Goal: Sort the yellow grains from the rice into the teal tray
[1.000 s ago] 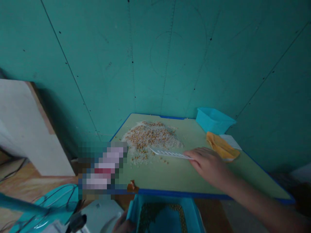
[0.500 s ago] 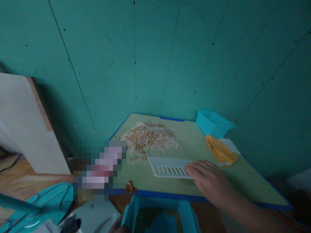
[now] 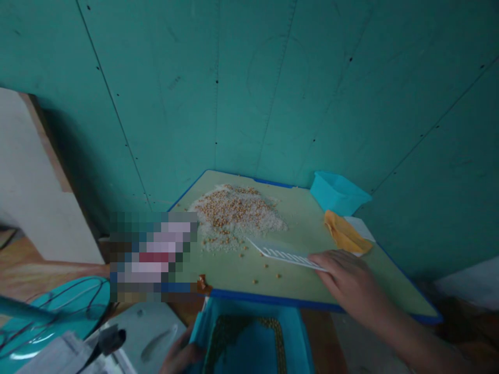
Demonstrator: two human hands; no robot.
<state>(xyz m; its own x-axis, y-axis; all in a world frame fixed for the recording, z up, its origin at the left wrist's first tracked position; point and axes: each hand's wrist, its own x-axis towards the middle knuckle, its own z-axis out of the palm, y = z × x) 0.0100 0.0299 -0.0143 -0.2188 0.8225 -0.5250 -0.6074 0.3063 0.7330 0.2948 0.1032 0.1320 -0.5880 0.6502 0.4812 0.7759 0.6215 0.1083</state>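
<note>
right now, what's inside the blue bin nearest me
The blue bin holds small round grains along its far and side edges, around bare blue floor. Grains hide whatever lies beneath; its near end is out of frame.

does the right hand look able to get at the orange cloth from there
Probably yes: the orange cloth lies just beyond the right hand, with nothing visible blocking it, though that hand holds a white slotted tool.

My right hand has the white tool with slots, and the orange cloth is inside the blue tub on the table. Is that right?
Not quite: the orange cloth is outside the blue tub. The head view shows it lying on the table in front. Your right hand does hold the white tool with slots.
</note>
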